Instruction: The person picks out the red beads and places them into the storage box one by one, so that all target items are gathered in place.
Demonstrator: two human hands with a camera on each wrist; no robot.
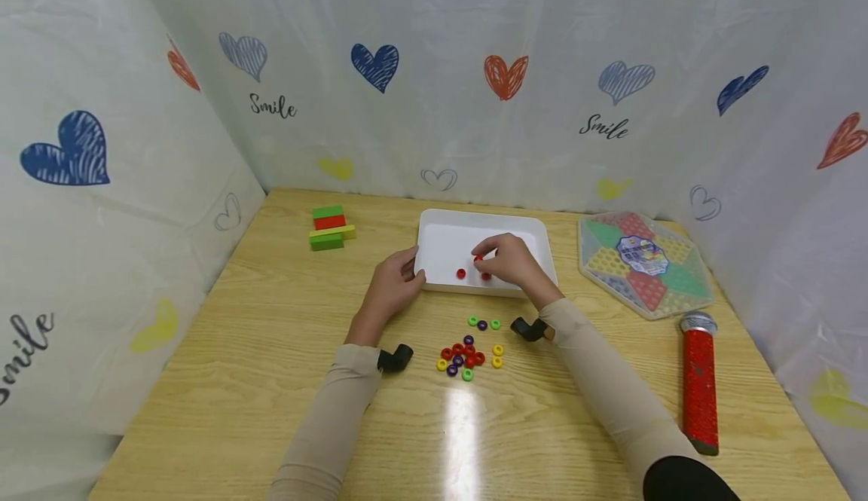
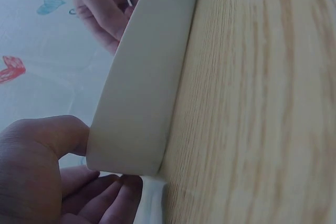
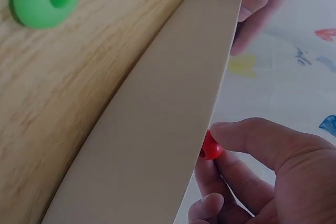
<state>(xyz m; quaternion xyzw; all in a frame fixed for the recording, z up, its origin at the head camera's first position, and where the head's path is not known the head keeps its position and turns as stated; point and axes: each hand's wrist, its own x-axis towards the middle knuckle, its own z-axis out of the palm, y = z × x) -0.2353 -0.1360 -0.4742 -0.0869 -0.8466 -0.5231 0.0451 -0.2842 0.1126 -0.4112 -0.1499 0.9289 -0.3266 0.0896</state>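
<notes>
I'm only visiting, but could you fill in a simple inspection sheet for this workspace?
Surface: wood-grain table, with a bright glare patch near the front.
Job's things: white tray with red beads inside; loose beads in red, yellow, green and purple on the table in front of it.
Clutter: coloured blocks at left; patterned board and red microphone at right.
Grippers: bare hands; left hand holds the tray's near left corner, right hand pinches a red bead at the tray.
Cables: nothing seen.
Surroundings: white sheeting printed with hearts and "Smile".
</notes>
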